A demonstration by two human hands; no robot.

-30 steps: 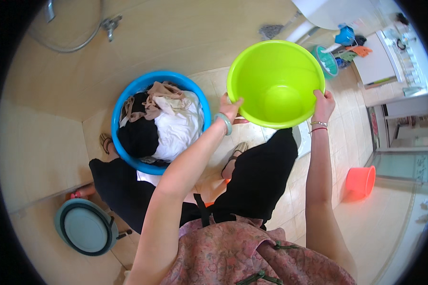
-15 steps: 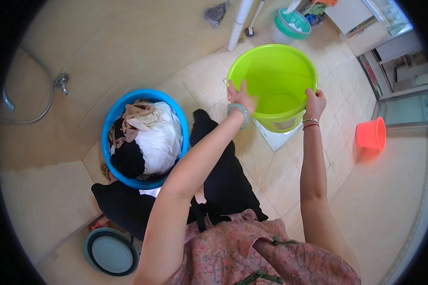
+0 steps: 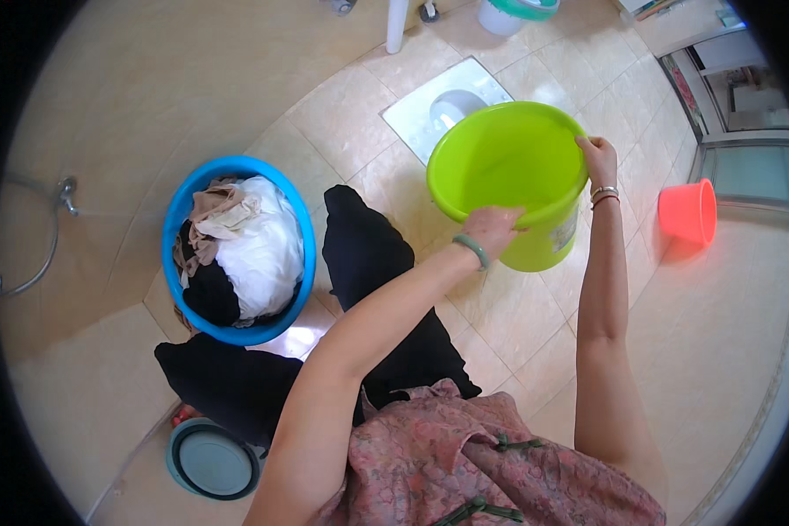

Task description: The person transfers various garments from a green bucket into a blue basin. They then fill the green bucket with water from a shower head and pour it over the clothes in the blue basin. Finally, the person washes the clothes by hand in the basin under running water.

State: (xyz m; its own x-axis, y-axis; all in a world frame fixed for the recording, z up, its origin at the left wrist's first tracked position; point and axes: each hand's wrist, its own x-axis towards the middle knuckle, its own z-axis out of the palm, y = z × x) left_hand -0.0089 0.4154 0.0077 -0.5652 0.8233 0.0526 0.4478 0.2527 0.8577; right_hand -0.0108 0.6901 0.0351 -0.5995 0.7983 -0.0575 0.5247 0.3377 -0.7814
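A large lime-green bucket (image 3: 535,241) is in front of me, tilted so that its inside shows; I see no water or clothes in it. My right hand (image 3: 599,162) grips its rim on the right side. On the near rim lies my left hand (image 3: 493,230), its fingers curled over the edge. To the left, between my black-clad knees and the wall, stands a blue basin (image 3: 175,254) heaped with white (image 3: 263,250), black and beige clothes.
A white squat toilet (image 3: 403,114) is set in the tiled floor beyond the bucket. A coral-red pail (image 3: 685,212) stands at the right. Low on the left is a grey-green folding basin (image 3: 210,460). A white bin with a green rim (image 3: 504,16) stands at the far edge.
The green bucket has come nearer and slightly right, uncovering the squat toilet. My left hand has shifted from its left rim to the near rim, while my right hand keeps its hold.
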